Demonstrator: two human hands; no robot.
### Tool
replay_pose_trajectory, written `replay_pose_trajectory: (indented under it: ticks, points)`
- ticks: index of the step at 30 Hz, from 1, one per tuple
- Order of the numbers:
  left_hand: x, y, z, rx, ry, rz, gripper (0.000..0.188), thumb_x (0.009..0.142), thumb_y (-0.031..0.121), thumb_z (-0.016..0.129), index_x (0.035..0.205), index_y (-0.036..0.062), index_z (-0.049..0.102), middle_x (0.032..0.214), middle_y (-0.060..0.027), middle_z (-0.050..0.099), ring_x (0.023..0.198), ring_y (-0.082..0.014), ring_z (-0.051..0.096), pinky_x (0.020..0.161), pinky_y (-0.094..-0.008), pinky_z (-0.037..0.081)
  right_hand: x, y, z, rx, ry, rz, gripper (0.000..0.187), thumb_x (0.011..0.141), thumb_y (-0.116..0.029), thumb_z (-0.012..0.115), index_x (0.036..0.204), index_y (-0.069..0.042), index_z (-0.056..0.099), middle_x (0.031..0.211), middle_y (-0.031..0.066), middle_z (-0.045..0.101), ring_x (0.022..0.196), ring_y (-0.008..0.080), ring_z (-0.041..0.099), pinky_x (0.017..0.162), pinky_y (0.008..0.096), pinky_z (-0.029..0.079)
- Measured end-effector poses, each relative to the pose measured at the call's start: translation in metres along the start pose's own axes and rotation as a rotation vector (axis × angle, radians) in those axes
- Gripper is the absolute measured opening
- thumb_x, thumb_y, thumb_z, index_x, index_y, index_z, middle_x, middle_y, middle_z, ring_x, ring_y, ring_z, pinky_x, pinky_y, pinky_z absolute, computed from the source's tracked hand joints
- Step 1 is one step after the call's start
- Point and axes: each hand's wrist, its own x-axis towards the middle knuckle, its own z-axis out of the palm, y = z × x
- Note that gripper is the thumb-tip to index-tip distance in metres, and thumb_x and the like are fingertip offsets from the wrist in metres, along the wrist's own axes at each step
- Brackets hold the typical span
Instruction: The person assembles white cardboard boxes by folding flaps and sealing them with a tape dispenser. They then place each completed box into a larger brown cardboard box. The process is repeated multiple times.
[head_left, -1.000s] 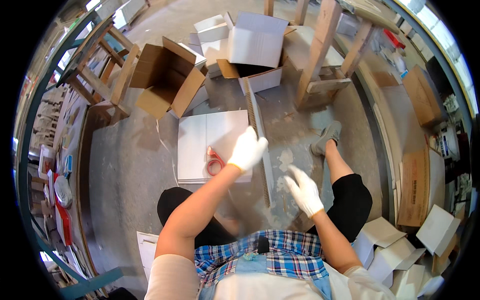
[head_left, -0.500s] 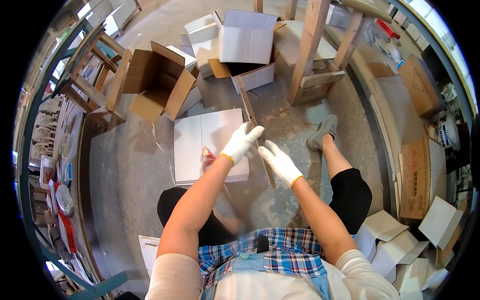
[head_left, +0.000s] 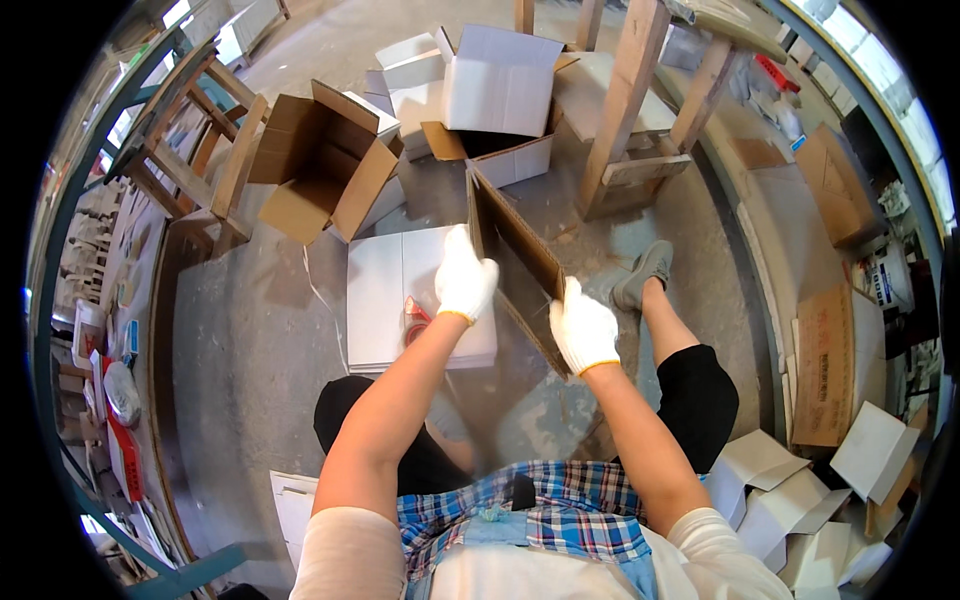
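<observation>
Between my gloved hands stands a cardboard box [head_left: 517, 245], partly unfolded, its brown inside showing in a narrow opening. My left hand [head_left: 465, 278], in a white knit glove with a yellow cuff, grips the box's left panel. On the opposite panel, my right hand [head_left: 583, 328] in a matching glove holds the near right edge. Some fingers of both hands are hidden behind the cardboard or by the gloves. Left of the box lies a stack of flat white cartons [head_left: 376, 290]. A red tape dispenser [head_left: 415, 318] rests on that stack, partly behind my left forearm.
An open brown-lined box [head_left: 330, 165] and stacked white boxes [head_left: 500, 80] stand ahead on the floor. Wooden trestles [head_left: 618, 120] rise at far right and far left. White cartons [head_left: 790, 500] lie at lower right. My shoe [head_left: 643, 275] is right of the hands.
The flattened box has been spread into an open sleeve. My left hand has shifted slightly left, while my right hand has moved right, each with a panel.
</observation>
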Motion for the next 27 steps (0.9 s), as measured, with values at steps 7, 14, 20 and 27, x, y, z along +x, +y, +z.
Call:
replay_pose_trajectory:
  ticks: [7, 14, 20, 27]
  points:
    - [0.01, 0.002, -0.008, -0.239, -0.081, -0.074, 0.078, 0.078, 0.001, 0.058, 0.153, 0.0026, 0.034, 0.137, -0.0246, 0.059, 0.127, -0.039, 0.058, 0.106, -0.0381, 0.044, -0.012, 0.018, -0.028, -0.018, 0.094, -0.018, 0.029, 0.095, -0.033, 0.057, 0.098, -0.004, 0.063, 0.073, 0.0238, 0.068, 0.072, 0.0426, 0.069, 0.069, 0.0531, 0.054]
    - [-0.052, 0.018, 0.003, -0.187, -0.205, 0.202, 0.072, 0.077, -0.006, 0.046, 0.148, 0.0048, 0.04, 0.125, -0.0322, 0.061, 0.119, -0.0465, 0.059, 0.101, -0.0423, 0.047, 0.016, 0.101, -0.062, -0.228, 0.248, 0.189, 0.032, 0.094, -0.031, 0.058, 0.097, 0.0, 0.063, 0.079, 0.0252, 0.07, 0.077, 0.0438, 0.07, 0.072, 0.0521, 0.056]
    - [-0.09, 0.032, 0.008, 0.148, -0.443, 0.231, 0.076, 0.079, -0.002, 0.052, 0.151, -0.005, 0.028, 0.124, -0.0381, 0.058, 0.104, -0.0497, 0.063, 0.092, -0.0509, 0.05, 0.019, 0.122, -0.044, -0.462, 0.11, 0.196, 0.021, 0.09, -0.02, 0.061, 0.089, -0.001, 0.069, 0.076, 0.0188, 0.072, 0.074, 0.0331, 0.074, 0.064, 0.0443, 0.058]
    - [-0.121, 0.076, 0.043, 0.518, -0.392, 0.552, 0.072, 0.072, 0.021, 0.07, 0.127, -0.0158, 0.043, 0.116, -0.0294, 0.054, 0.109, -0.0428, 0.053, 0.086, -0.0485, 0.05, -0.01, 0.12, 0.024, -0.43, 0.182, 0.023, 0.011, 0.084, -0.009, 0.064, 0.09, 0.001, 0.064, 0.076, 0.0176, 0.07, 0.069, 0.0337, 0.073, 0.06, 0.0436, 0.058]
